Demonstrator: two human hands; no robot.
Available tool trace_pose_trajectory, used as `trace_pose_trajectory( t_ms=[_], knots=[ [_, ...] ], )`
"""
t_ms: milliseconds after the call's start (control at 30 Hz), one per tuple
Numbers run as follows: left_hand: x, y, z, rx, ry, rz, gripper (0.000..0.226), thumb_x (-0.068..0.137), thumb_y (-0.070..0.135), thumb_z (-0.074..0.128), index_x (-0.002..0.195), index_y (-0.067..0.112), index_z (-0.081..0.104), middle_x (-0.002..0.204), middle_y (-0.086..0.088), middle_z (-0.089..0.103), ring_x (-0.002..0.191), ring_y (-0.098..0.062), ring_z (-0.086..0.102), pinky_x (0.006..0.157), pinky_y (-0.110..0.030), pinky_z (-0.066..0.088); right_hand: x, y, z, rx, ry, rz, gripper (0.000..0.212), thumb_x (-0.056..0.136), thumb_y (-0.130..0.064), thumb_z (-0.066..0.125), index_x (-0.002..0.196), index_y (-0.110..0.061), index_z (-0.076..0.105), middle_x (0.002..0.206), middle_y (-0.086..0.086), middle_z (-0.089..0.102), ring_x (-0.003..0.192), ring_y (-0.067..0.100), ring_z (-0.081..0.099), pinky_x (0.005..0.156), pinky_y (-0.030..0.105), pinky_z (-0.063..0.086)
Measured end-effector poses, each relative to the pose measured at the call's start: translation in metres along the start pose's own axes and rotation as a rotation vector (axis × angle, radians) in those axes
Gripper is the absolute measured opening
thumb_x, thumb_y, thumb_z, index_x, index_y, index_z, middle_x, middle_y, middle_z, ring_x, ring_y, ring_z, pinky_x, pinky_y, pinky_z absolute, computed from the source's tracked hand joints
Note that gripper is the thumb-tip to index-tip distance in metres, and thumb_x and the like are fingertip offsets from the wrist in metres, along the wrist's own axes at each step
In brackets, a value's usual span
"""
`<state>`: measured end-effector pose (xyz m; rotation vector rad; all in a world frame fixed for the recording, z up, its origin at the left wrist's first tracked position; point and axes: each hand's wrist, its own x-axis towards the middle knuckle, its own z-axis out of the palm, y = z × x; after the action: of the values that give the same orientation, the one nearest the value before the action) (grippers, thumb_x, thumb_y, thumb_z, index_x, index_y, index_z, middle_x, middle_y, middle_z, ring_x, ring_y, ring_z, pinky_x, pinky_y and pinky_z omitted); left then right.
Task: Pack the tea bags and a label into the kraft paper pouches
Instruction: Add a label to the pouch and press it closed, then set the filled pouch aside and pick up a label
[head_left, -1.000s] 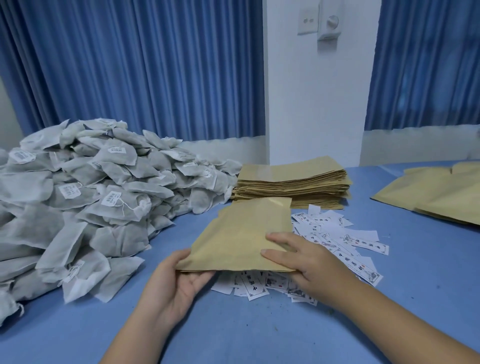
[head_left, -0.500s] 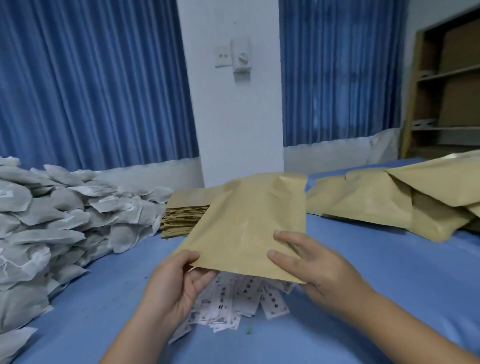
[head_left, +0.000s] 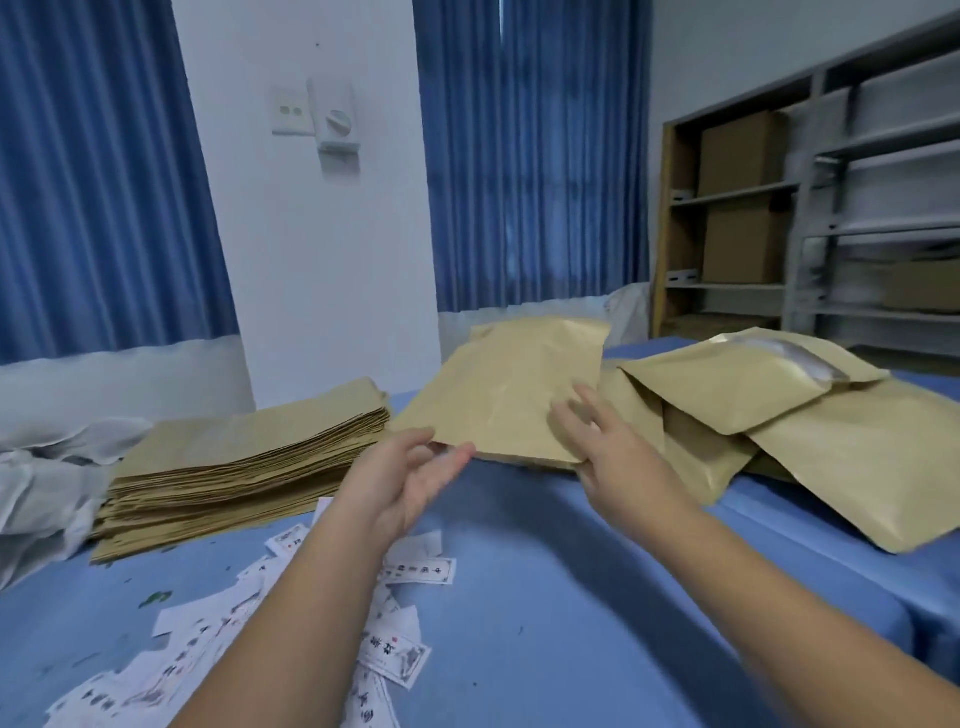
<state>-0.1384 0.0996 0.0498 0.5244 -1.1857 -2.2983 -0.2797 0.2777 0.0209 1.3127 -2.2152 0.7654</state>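
Note:
A kraft pouch (head_left: 509, 395) hangs tilted above the blue table, its far end over the pile of filled pouches (head_left: 810, 447) on the right. My left hand (head_left: 410, 478) pinches the pouch's near left corner between thumb and fingers. My right hand (head_left: 608, 447) lies on the near right corner with fingers straight and spread. A thick stack of flat empty pouches (head_left: 244, 467) lies to the left. Loose white printed labels (head_left: 410, 660) are scattered on the table under my forearms. Only an edge of the heap of white tea bags (head_left: 41, 493) shows at far left.
The blue table (head_left: 597, 597) runs out to a front right edge. A white pillar (head_left: 322, 249) with a switch stands behind the stack, between blue curtains. Shelves with cardboard boxes (head_left: 743, 156) fill the back right.
My head has turned right, so the tea bag heap slid out of view. Both hands have carried the pouch up and to the right, to the pile of filled pouches. My right fingers have spread.

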Motion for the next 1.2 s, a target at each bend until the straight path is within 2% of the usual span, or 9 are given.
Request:
trace_pose_trajectory(
  t_ms=[67, 133, 233, 400, 700, 867, 1000, 1100, 1200],
  knots=[
    [0.013, -0.007, -0.002, -0.011, 0.068, 0.0, 0.015, 0.094, 0.004, 0.055, 0.107, -0.002, 0.051, 0.106, -0.026, 0.058, 0.082, -0.037, 0.069, 0.071, -0.044, 0.059, 0.016, 0.003, 0.011, -0.177, -0.244, 0.27, 0.07, 0.093, -0.011, 0.045, 0.152, -0.026, 0.011, 0.16, 0.001, -0.011, 0.097, 0.03, 0.058, 0.071, 0.033, 0.049],
    [0.016, -0.016, -0.012, -0.041, 0.126, -0.031, 0.034, 0.092, 0.005, 0.056, 0.125, 0.004, 0.046, 0.128, -0.026, 0.048, 0.092, -0.041, 0.067, 0.071, -0.046, 0.06, 0.019, 0.003, 0.027, -0.304, -0.371, 0.312, 0.051, 0.094, -0.016, 0.045, 0.142, -0.021, 0.028, 0.155, 0.006, 0.012, 0.091, 0.03, 0.059, 0.065, 0.032, 0.043],
    [0.007, -0.019, -0.034, -0.03, 0.124, -0.045, 0.025, 0.092, 0.008, 0.056, 0.116, 0.003, 0.052, 0.12, -0.02, 0.059, 0.082, -0.039, 0.072, 0.059, -0.039, 0.059, 0.017, -0.004, 0.05, -0.358, -0.401, 0.251, 0.025, 0.093, -0.017, 0.043, 0.116, -0.017, 0.051, 0.124, 0.004, 0.044, 0.096, 0.029, 0.058, 0.067, 0.032, 0.039],
    [-0.017, 0.006, -0.084, 0.12, 0.231, 0.011, 0.018, 0.092, 0.014, 0.057, 0.108, 0.009, 0.062, 0.099, -0.007, 0.069, 0.072, -0.023, 0.071, 0.062, -0.03, 0.054, 0.017, -0.029, 0.084, -0.37, -0.384, 0.142, 0.018, 0.093, -0.015, 0.039, 0.096, -0.016, 0.057, 0.102, 0.003, 0.046, 0.089, 0.026, 0.053, 0.063, 0.031, 0.035],
    [-0.078, 0.062, -0.215, 0.612, 0.561, 0.264, 0.017, 0.095, 0.013, 0.054, 0.094, 0.02, 0.069, 0.092, -0.002, 0.069, 0.07, -0.018, 0.066, 0.061, -0.028, 0.05, 0.065, -0.111, 0.121, -0.316, -0.323, -0.127, 0.024, 0.095, -0.023, 0.042, 0.112, -0.021, 0.059, 0.117, 0.001, 0.049, 0.089, 0.026, 0.057, 0.062, 0.03, 0.041],
    [-0.099, 0.066, -0.303, 1.114, 0.741, 0.284, 0.021, 0.091, 0.008, 0.055, 0.086, 0.026, 0.065, 0.1, 0.005, 0.069, 0.097, -0.018, 0.061, 0.086, -0.029, 0.043, 0.086, -0.162, 0.15, -0.204, -0.212, -0.173, 0.03, 0.089, -0.019, 0.05, 0.119, -0.018, 0.052, 0.127, 0.002, 0.042, 0.106, 0.023, 0.051, 0.063, 0.028, 0.038],
    [-0.096, 0.077, -0.333, 1.046, 0.823, 0.28, 0.019, 0.091, 0.012, 0.055, 0.093, 0.026, 0.067, 0.103, 0.004, 0.067, 0.097, -0.015, 0.059, 0.082, -0.028, 0.039, 0.103, -0.187, 0.167, -0.274, -0.265, -0.075, 0.029, 0.085, -0.013, 0.051, 0.114, -0.015, 0.048, 0.12, 0.004, 0.043, 0.104, 0.024, 0.05, 0.065, 0.031, 0.037],
    [-0.087, 0.073, -0.333, 1.115, 0.778, 0.276, 0.019, 0.091, 0.012, 0.054, 0.093, 0.027, 0.065, 0.103, 0.005, 0.066, 0.098, -0.015, 0.059, 0.084, -0.027, 0.041, 0.123, -0.197, 0.171, -0.38, -0.265, -0.126, 0.04, 0.086, -0.026, 0.062, 0.121, -0.016, 0.046, 0.129, 0.005, 0.041, 0.116, 0.024, 0.045, 0.08, 0.033, 0.041],
    [-0.08, 0.07, -0.33, 1.196, 0.748, 0.268, 0.018, 0.09, 0.017, 0.054, 0.092, 0.033, 0.062, 0.101, 0.01, 0.065, 0.096, -0.012, 0.057, 0.082, -0.024, 0.039, 0.149, -0.205, 0.173, -0.41, -0.32, -0.203, 0.077, 0.082, -0.046, 0.068, 0.142, -0.015, 0.03, 0.153, 0.008, 0.022, 0.135, 0.027, 0.03, 0.103, 0.037, 0.035]
  ],
)
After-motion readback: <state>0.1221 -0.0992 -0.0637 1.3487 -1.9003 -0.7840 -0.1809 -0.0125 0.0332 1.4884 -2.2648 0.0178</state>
